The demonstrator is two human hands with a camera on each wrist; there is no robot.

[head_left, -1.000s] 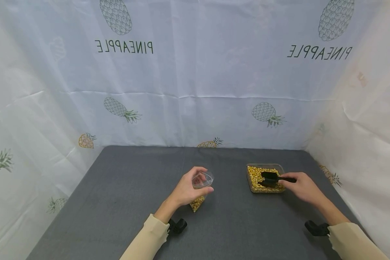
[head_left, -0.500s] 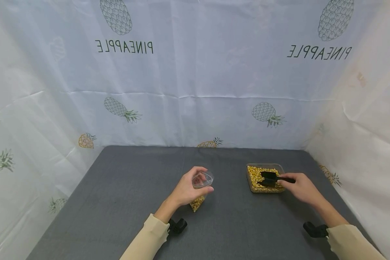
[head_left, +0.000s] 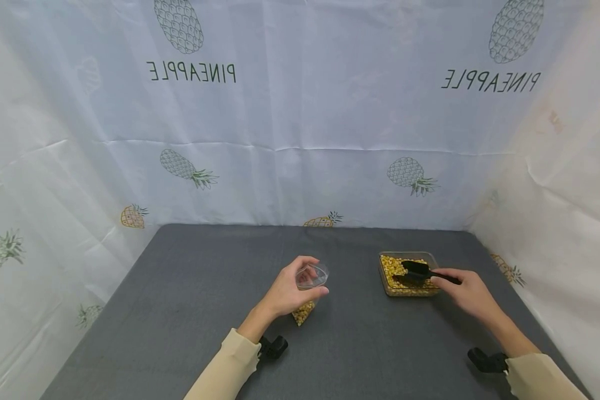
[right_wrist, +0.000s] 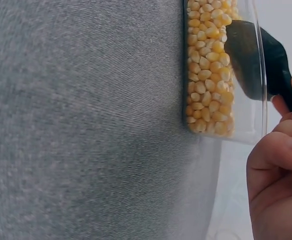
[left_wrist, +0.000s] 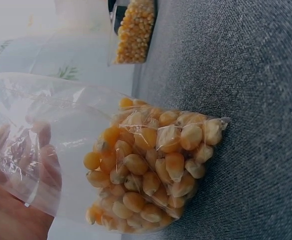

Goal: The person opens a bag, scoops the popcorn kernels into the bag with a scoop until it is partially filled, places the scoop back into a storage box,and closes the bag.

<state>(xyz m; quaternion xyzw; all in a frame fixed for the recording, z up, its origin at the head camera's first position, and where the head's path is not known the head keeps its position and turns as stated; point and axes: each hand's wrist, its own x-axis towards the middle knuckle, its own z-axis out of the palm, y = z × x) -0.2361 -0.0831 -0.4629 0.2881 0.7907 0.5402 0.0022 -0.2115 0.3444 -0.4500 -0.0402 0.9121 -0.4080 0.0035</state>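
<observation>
My left hand (head_left: 287,291) holds a clear plastic bag (left_wrist: 85,112) by its mouth, thumb and fingers curved round the opening. Yellow corn kernels (left_wrist: 151,165) fill the lower part of the bag, whose bottom rests on the table. Over to the right, my right hand (head_left: 467,291) grips a black scoop (head_left: 417,270) by its handle. The scoop's head sits inside a clear rectangular container (right_wrist: 251,127), against the corn kernels (right_wrist: 208,75) there. In the right wrist view the blade's tip meets the kernels, and the scoop's full contents are hidden.
A grey cloth-covered table (head_left: 350,344) lies under everything. White curtains (head_left: 300,111) with pineapple prints hang behind it and at both sides. A dark gap of tabletop separates the bag from the container. Black wrist mounts (head_left: 487,360) sit below the hands.
My right hand has shifted slightly down and to the right, and the scoop's handle slopes a little lower. The left hand and the bag have stayed in place.
</observation>
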